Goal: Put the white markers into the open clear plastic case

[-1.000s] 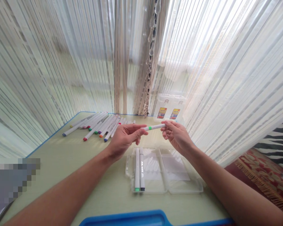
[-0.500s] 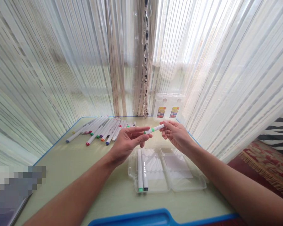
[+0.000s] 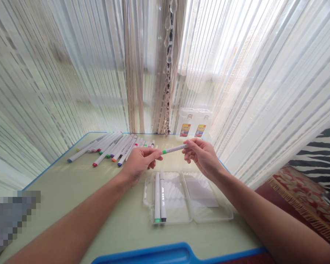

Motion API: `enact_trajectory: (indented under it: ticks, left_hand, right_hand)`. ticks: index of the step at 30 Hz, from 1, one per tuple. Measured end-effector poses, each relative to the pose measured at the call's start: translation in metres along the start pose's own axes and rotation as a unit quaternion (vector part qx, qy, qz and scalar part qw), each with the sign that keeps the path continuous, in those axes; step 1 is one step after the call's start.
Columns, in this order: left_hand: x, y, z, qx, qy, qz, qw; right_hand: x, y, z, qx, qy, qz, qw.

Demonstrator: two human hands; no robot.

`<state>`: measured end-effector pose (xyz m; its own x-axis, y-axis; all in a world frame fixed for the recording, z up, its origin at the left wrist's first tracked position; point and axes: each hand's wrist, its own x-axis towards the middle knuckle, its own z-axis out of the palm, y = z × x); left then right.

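Both my hands hold one white marker with a green band [image 3: 173, 149] level above the table. My left hand [image 3: 139, 163] pinches its left end, where the cap is hidden by my fingers. My right hand [image 3: 200, 156] grips the barrel's right end with curled fingers. Below them lies an open clear plastic case [image 3: 206, 214] with two markers [image 3: 159, 196] side by side in its left half, one green-tipped and one dark-tipped. A row of several white markers with coloured caps [image 3: 110, 148] lies on the table at the far left.
The pale green table [image 3: 71, 190] has a blue edge [image 3: 143, 255] nearest me. Two clear lidded boxes with yellow labels [image 3: 193, 123] stand at the back by sheer striped curtains. A patterned rug [image 3: 305, 200] and zebra-print fabric lie at right.
My left fingers have closed over the marker's left end, which was more exposed a second ago. The view has shifted slightly; both hands stay above the case.
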<state>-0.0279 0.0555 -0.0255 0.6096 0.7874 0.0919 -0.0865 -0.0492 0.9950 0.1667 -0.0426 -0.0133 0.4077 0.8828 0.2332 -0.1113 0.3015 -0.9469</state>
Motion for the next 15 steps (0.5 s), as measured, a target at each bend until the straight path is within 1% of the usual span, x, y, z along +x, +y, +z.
enact_trajectory:
  ticks: [6,9,12,15]
  left_hand:
    - [-0.0021,0.0010,0.0028,0.055,-0.011,0.020,0.998]
    - [-0.0039,0.0036,0.0057,0.107,0.004,0.028,0.994]
    - [-0.0044,0.0045,0.0066,0.173,0.026,0.042,0.984]
    - [-0.0041,0.0033,0.0058,0.246,0.034,0.068,0.966]
  right_hand:
    - [-0.0032,0.0030,0.0007,-0.015,-0.052,0.006,0.999]
    - [-0.0048,0.0037,0.0007,-0.018,-0.076,0.010,0.997]
    - [-0.0065,0.0031,0.0010,-0.021,-0.092,0.010,0.996]
    - [-0.0089,0.0018,0.0030,-0.038,-0.108,0.006,0.993]
